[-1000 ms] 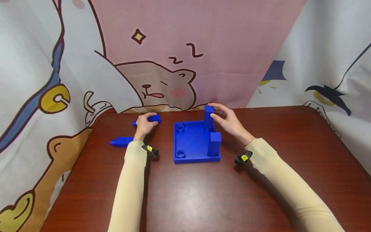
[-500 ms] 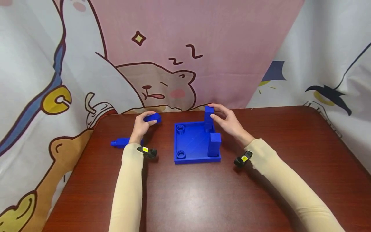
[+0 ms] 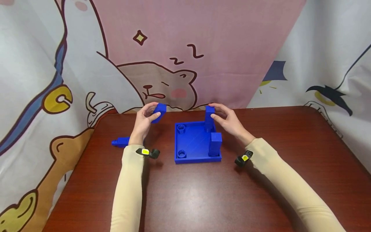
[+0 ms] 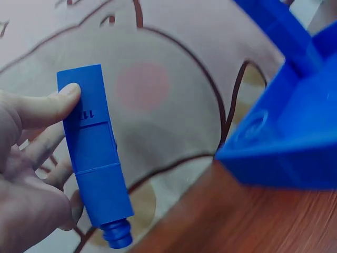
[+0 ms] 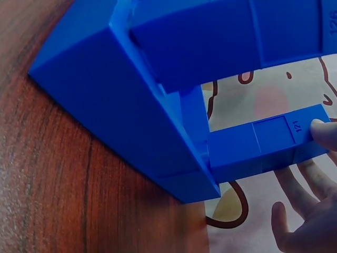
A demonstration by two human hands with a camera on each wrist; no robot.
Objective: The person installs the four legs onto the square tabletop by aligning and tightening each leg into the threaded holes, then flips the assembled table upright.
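Observation:
My left hand [image 3: 142,121] pinches a blue square leg [image 4: 97,153] between thumb and fingers, held up off the table. In the left wrist view its threaded stub points down. A square blue tray-like base [image 3: 192,141] lies to the right, with round sockets at its two left corners. Two blue legs stand upright at its right corners. My right hand [image 3: 230,122] grips the top of the far right leg [image 3: 209,116], thumb on its near side. The near right leg [image 3: 215,145] stands untouched. In the right wrist view, the gripped leg bears raised digits.
Another blue leg [image 3: 121,142] lies on its side at the left, partly hidden behind my left wrist. Everything stands on a brown wooden table [image 3: 191,196]. A printed curtain [image 3: 226,58] hangs right behind the table's far edge.
My left hand has lifted its leg off the table and tilted it from lying flat toward upright, moving slightly right. The right hand has stayed on the far right leg.

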